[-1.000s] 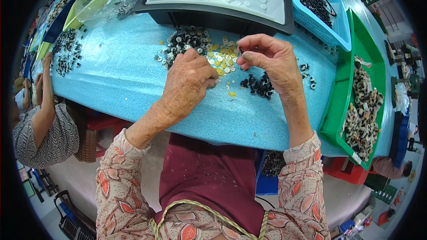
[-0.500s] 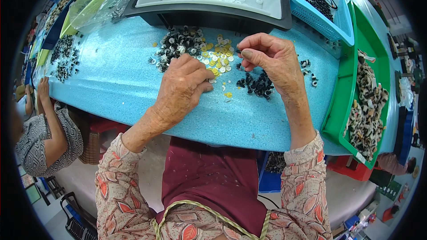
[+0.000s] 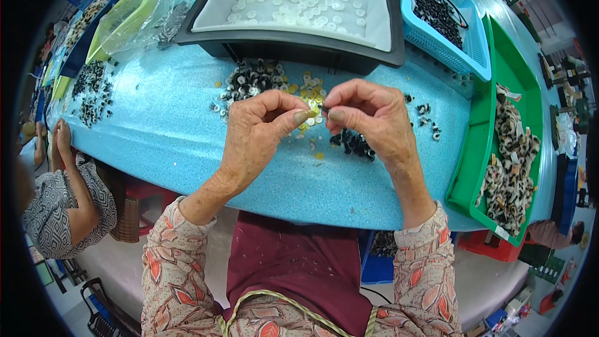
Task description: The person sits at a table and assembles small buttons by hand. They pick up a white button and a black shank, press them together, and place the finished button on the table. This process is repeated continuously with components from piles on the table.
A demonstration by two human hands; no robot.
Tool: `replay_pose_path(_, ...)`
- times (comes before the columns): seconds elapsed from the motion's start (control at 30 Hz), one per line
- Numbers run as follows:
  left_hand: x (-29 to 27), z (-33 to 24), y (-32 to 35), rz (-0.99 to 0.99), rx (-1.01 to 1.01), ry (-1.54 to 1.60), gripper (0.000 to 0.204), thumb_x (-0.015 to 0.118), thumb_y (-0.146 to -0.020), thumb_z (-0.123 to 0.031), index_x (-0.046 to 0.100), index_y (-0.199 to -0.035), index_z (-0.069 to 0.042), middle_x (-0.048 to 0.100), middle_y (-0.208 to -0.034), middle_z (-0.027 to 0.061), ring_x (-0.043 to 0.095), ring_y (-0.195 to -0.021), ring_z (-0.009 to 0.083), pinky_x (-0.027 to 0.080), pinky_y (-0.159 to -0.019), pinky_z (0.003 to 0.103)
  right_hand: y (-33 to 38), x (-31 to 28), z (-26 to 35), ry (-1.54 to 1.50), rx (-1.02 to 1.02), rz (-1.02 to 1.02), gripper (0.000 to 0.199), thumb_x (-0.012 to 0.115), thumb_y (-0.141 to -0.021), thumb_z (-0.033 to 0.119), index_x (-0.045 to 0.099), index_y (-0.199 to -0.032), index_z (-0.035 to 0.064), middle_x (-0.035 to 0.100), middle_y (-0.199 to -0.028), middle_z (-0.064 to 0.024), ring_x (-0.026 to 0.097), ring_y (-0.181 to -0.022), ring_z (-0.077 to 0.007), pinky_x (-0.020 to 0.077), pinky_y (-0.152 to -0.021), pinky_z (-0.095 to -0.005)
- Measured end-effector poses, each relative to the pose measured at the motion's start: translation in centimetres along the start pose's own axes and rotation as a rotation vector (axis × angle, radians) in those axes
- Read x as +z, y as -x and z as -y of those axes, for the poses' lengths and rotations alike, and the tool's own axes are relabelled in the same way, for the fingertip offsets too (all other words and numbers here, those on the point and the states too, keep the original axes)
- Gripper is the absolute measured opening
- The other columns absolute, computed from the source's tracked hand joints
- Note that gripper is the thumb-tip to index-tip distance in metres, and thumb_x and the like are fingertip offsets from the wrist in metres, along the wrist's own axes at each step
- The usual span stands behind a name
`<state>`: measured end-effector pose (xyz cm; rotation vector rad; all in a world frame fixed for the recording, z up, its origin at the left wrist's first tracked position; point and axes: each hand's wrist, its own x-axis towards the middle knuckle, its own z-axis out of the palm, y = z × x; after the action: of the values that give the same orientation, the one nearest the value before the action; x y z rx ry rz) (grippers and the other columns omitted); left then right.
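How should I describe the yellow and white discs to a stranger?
On the blue table, find the large black tray. On its near side, between two darker heaps, lie the small discs; mixed yellow and white colouring sets them apart.

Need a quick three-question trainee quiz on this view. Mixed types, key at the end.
1. What colour is the small piece pinched in the left hand? a) red b) yellow c) green
2. True or false: the green tray is to the right of the black tray.
3. Fill in: the discs inside the black tray are ____.

Key: 1. b; 2. true; 3. white
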<state>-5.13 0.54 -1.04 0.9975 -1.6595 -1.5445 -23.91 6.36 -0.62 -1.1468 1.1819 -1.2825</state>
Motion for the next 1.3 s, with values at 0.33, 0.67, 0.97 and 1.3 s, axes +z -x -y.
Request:
replay_pose_path(0.33, 0.2, 1.0, -1.5, 0.085, -0.208, 0.337, 0.013, 0.066, -0.085, -0.015, 0.067, -0.087, -0.002, 0.060, -0.069, 0.0000, 0.048, -0.059, 0.0053, 0.037, -0.053, 0.020, -0.2, 0.0, -0.2, 0.038, 0.031, -0.020, 0.010, 0.066, -0.081, 0.003, 0.065, -0.090, -0.0015, 0.065, -0.076, -0.0048, 0.063, -0.070, -0.0099, 0.0526, -0.063, -0.0222)
replay_pose_path(0.67, -0.1, 1.8, -1.8, 0.114, -0.173, 0.322, 0.014, 0.070, -0.081, -0.013, 0.067, -0.089, -0.001, 0.064, -0.074, 0.0029, 0.057, -0.063, 0.0084, 0.046, -0.058, 0.021, -0.1, 0.6, -0.2, 0.048, 0.029, -0.018, 0.010, 0.064, -0.082, 0.002, 0.065, -0.092, -0.0008, 0.065, -0.079, -0.0043, 0.064, -0.071, -0.0100, 0.0530, -0.063, -0.0223)
replay_pose_path(0.97, -0.1, 1.7, -2.1, 0.194, -0.211, 0.408, 0.015, 0.070, -0.081, -0.012, 0.067, -0.089, 0.000, 0.065, -0.076, 0.0047, 0.058, -0.067, 0.0104, 0.047, -0.061, 0.023, -0.2, -0.2, -0.3, 0.024, 0.066, 0.008, 0.011, 0.063, -0.083, 0.001, 0.064, -0.094, -0.0016, 0.065, -0.080, -0.0045, 0.062, -0.070, -0.0094, 0.0517, -0.065, -0.0223)
replay_pose_path(1.3, -0.2, 1.8, -2.4, 0.192, -0.241, 0.506, 0.013, 0.062, -0.088, -0.015, 0.062, -0.091, -0.002, 0.063, -0.079, 0.0024, 0.058, -0.070, 0.0094, 0.048, -0.065, 0.024, -0.4, -0.3, -0.7, 0.035, 0.003, -0.129, 0.010, 0.064, -0.083, 0.001, 0.063, -0.093, -0.0028, 0.065, -0.081, -0.0054, 0.063, -0.071, -0.0101, 0.0526, -0.064, -0.0224)
